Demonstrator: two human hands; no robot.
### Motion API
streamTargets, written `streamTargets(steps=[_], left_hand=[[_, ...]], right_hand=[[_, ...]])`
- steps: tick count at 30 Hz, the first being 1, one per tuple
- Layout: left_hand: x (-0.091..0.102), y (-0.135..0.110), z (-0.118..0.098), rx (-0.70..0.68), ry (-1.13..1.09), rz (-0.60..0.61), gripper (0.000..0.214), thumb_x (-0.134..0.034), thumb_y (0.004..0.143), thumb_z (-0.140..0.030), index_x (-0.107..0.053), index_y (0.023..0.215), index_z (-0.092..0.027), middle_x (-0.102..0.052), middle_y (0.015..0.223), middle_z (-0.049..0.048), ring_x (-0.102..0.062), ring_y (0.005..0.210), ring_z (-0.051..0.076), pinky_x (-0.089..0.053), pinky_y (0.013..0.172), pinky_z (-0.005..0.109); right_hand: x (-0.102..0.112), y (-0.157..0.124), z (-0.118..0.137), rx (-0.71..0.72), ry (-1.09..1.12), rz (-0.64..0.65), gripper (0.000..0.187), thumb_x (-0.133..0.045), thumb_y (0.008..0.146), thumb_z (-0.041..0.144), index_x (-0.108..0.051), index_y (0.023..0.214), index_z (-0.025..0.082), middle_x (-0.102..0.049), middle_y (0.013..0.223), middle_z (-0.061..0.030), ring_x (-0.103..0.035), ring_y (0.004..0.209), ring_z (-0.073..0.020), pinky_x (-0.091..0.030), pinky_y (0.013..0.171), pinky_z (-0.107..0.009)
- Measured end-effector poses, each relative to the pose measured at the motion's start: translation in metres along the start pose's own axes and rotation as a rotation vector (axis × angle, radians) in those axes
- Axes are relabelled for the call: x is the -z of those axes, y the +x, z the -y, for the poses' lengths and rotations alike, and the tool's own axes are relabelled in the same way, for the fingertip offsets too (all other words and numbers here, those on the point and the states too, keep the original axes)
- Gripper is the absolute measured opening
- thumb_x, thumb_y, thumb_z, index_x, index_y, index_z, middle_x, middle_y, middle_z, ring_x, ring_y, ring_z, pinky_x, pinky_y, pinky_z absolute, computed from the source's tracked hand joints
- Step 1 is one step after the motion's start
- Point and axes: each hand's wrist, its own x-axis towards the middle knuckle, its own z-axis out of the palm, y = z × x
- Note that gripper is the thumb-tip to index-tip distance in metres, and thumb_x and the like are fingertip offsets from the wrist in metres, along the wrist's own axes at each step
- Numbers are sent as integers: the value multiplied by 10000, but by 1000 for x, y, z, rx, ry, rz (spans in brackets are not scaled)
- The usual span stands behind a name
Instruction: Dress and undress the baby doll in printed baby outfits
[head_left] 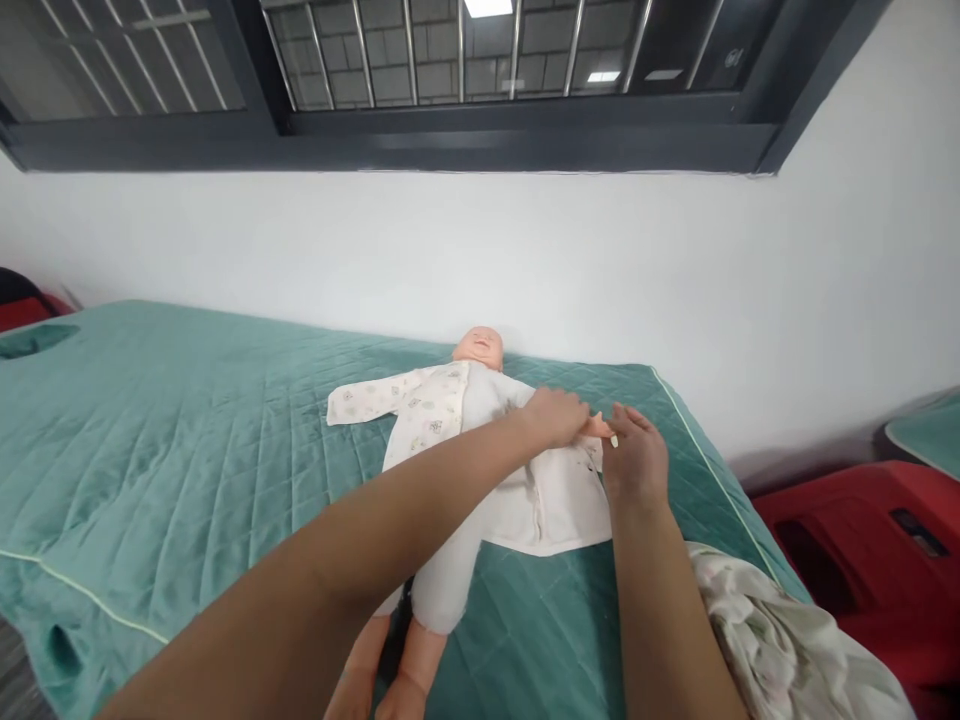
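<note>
A baby doll [478, 346] lies on its back on a green quilted bed cover [187, 420], head toward the wall. It wears a white printed top [424, 405], open at the front, with the left sleeve spread flat. My left hand [555, 415] reaches across the doll's chest, fingers closed round the doll's far arm [598, 427]. My right hand [636, 455] rests beside it on the garment's right side, fingers curled at the sleeve edge. The doll's bare legs [420, 660] point toward me.
A crumpled patterned cloth [780, 640] lies on the bed's near right corner. A red object [862, 540] stands on the floor to the right. A white wall and dark window frame [450, 140] are behind the bed.
</note>
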Motion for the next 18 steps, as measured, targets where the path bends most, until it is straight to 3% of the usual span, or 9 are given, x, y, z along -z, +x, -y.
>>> streamTargets(steps=[4,8,10,14,16,18], left_hand=[[3,6,23,10,36,-1,305,-560,877,-185,-609,1178,-179,-700,1157,133,-665,1050,286,-497,835,369],[10,-1,42,23,63,-40,325,-538,866,-175,-582,1188,-186,-710,1124,110,-671,1004,276,-490,779,342],[12,-5,45,19,66,-52,300,-533,866,-188,-584,1161,-191,-713,1100,98,-674,971,267,-486,754,333],[13,-11,45,15,76,-72,289,-541,858,-178,-582,1143,-183,-710,1074,106,-671,969,273,-473,739,330],[12,-12,45,21,82,-81,293,-526,857,-151,-581,1143,-183,-714,1066,104,-673,964,269,-466,744,329],[10,-13,46,23,89,-95,300,-534,856,-157,-579,1151,-186,-718,1068,103,-674,955,266,-462,748,329]], right_hand=[[2,-3,4,-49,-119,-46,377,-622,607,232,-527,972,238,-653,1129,-67,-665,1019,-180,-568,802,-306],[-4,-5,7,-86,-375,53,229,-665,611,278,-562,807,221,-681,898,-58,-670,891,-225,-530,717,-312],[-12,-9,8,-96,-511,139,174,-721,602,286,-570,664,224,-649,713,-43,-658,872,-264,-476,687,-310],[-23,-15,11,-109,-688,256,387,-840,532,292,-465,452,242,-515,487,-2,-623,786,-268,-359,623,-284],[-22,-14,13,-107,-697,257,405,-850,501,256,-451,430,237,-483,461,22,-585,709,-229,-319,595,-272],[-16,-9,15,-105,-656,222,300,-822,515,234,-524,475,227,-514,487,37,-542,643,-188,-304,573,-266]])
